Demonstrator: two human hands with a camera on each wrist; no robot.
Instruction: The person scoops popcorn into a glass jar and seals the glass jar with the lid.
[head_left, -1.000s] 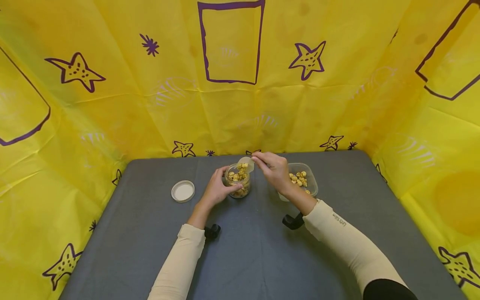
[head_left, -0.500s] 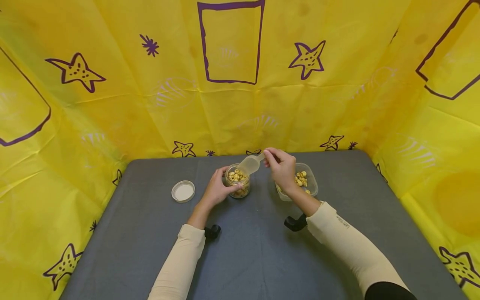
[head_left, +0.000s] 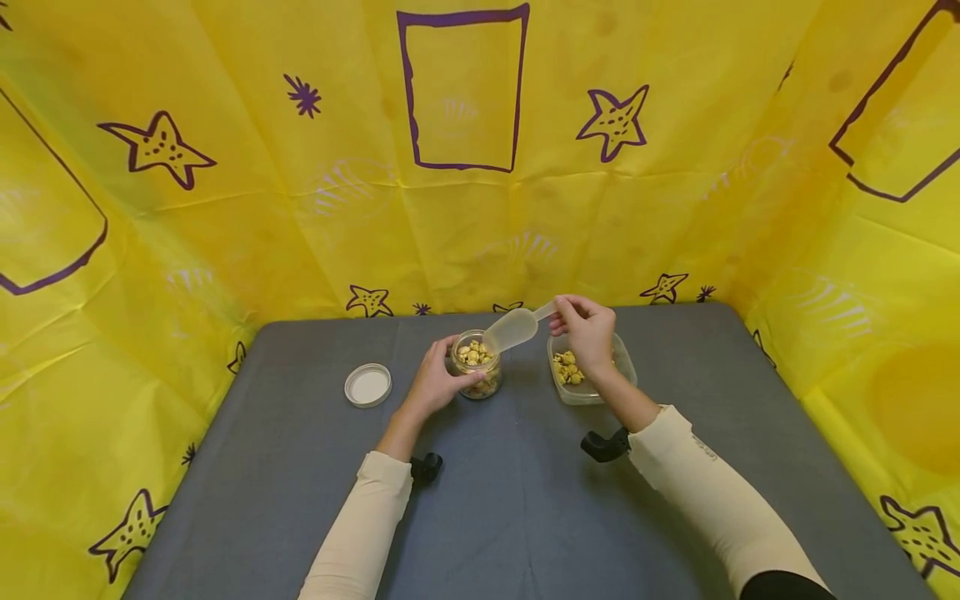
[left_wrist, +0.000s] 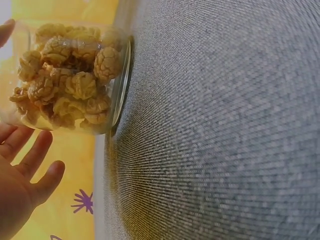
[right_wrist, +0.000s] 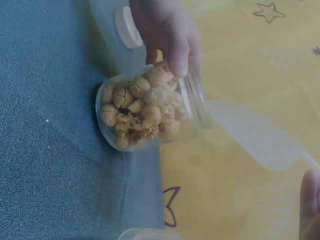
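A clear jar of caramel popcorn stands upright on the table. My left hand grips it near the rim, thumb on the near side and fingers around the left. My right hand pinches the handle of a translucent plastic scoop, whose bowl tilts down to the jar's mouth. No popcorn shows in the scoop. In the right wrist view the scoop reaches the jar's rim, and popcorn fills much of the jar. Beneath my right hand sits a clear plastic tub with some popcorn, partly hidden by the forearm.
A round white-lined lid lies on the grey table, left of the jar. Yellow patterned cloth walls the back and sides. Black camera mounts stick out at both wrists.
Popcorn in the scoop has dropped into the jar. My right hand has moved right with the scoop, uncovering popcorn at the tub's left side. My left hand keeps its hold on the jar.
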